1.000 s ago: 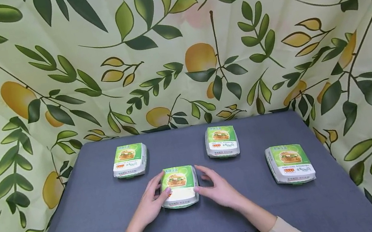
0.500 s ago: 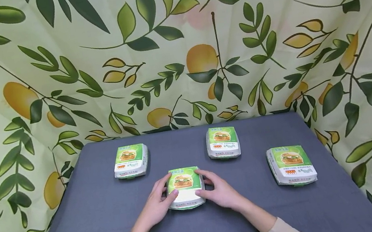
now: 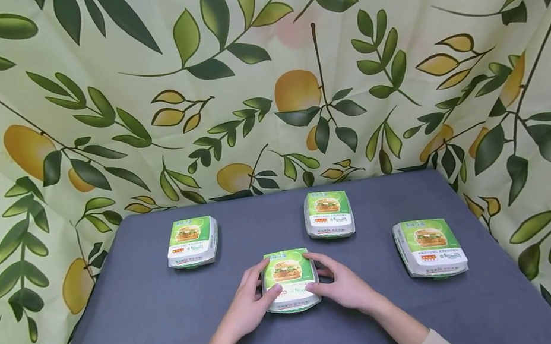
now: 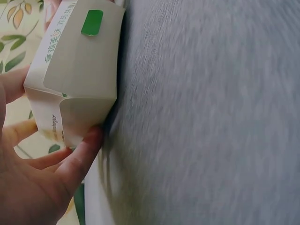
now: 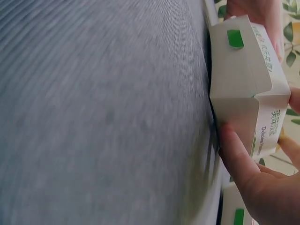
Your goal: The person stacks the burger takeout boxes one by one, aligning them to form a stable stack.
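A green-and-white burger box (image 3: 288,278) with a burger picture on its lid sits upright at the middle of the table, between both hands. My left hand (image 3: 247,306) grips its left side, thumb at the lid's front left corner and fingers along the side. On the opposite side my right hand (image 3: 347,288) holds it the same way. The left wrist view shows the box's white front wall with a green tab (image 4: 92,22), its base right at the cloth. In the right wrist view, fingers spread over the box's side wall (image 5: 239,117).
Three matching burger boxes stand around: one at the back left (image 3: 193,242), another at the back right of centre (image 3: 328,214), and one farther right (image 3: 430,248). Dark grey-blue cloth covers the table (image 3: 134,339). A leaf-and-fruit patterned curtain (image 3: 239,81) hangs behind.
The held burger box has slid to the right along the table, with both hands moving along on its sides. The right hand's fingers have closed up against it. Other boxes stay put.
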A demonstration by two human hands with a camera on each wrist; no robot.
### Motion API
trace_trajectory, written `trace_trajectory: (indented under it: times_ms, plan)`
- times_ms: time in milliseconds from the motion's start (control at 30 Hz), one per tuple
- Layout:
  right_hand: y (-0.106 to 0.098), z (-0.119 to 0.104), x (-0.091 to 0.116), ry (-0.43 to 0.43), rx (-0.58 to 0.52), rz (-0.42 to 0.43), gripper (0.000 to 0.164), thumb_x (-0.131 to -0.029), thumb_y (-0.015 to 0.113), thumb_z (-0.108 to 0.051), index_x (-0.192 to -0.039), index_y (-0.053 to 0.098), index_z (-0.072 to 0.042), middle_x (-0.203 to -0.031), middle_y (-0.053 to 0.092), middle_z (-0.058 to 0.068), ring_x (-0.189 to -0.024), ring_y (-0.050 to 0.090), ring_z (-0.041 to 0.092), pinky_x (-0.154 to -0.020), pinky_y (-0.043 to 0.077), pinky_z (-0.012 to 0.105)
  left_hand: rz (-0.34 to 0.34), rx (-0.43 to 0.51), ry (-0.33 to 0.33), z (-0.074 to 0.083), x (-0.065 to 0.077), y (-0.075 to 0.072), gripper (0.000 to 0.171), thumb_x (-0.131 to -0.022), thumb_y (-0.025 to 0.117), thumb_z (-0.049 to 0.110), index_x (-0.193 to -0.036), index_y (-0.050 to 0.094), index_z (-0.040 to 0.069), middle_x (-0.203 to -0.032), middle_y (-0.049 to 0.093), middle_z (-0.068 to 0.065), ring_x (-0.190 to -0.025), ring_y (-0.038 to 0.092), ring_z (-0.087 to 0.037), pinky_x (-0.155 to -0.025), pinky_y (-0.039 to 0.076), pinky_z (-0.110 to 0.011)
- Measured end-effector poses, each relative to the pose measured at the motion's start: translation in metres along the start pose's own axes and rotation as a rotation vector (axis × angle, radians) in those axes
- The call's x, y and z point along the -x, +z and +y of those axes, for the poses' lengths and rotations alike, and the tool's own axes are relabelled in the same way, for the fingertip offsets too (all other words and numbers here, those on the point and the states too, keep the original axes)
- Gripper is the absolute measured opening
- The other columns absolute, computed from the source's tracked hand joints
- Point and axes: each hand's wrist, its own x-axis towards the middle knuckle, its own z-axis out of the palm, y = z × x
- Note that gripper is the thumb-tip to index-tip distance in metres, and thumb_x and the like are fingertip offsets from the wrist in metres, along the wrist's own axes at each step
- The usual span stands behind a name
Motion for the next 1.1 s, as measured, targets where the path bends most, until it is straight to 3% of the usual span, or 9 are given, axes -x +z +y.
trace_trajectory:
  times_ms: [333,600,833,1100]
  plan:
    - [-0.018,0.013,0.01,0.019,0.001,-0.006,0.068,-0.092,0.077,-0.025,-0.152,0.047,-0.019,-0.158,0.039,0.013,-0.133,0.051,0.038,-0.096,0.049,0.04,-0.049,-0.016,0.043,0.007,-0.003,0.017,0.068,-0.1,0.065,0.043,-0.155,0.04,0.012,-0.149,0.04,-0.018,-0.118,0.055,-0.028,-0.089,0.053,-0.044]
    - [-0.021,0.011,0.016,0.016,0.014,-0.003,0.068,-0.092,0.077,-0.026,-0.152,0.046,-0.018,-0.158,0.039,0.013,-0.132,0.052,0.037,-0.094,0.049,0.036,-0.067,0.016,0.023,0.006,-0.004,0.019,0.072,-0.098,0.065,0.048,-0.156,0.038,0.016,-0.151,0.039,-0.015,-0.122,0.055,-0.026,-0.091,0.054,-0.041]
    - [-0.021,0.011,0.017,-0.024,0.019,-0.01,0.069,-0.093,0.076,-0.025,-0.153,0.045,-0.012,-0.156,0.04,0.018,-0.13,0.053,0.039,-0.091,0.051,0.031,-0.097,0.034,0.048,0.0,-0.002,0.018,0.087,-0.088,0.079,0.045,-0.158,0.035,0.017,-0.158,0.031,-0.013,-0.123,0.055,-0.027,-0.089,0.055,-0.032]
    - [-0.019,0.011,0.016,-0.004,0.022,0.009,0.069,-0.091,0.078,-0.026,-0.152,0.047,-0.015,-0.155,0.042,0.014,-0.129,0.054,0.037,-0.091,0.051,0.029,-0.125,0.012,0.061,-0.003,-0.006,0.016,0.103,-0.079,0.087,0.046,-0.16,0.03,0.019,-0.165,0.018,-0.017,-0.123,0.054,-0.028,-0.093,0.053,-0.036]
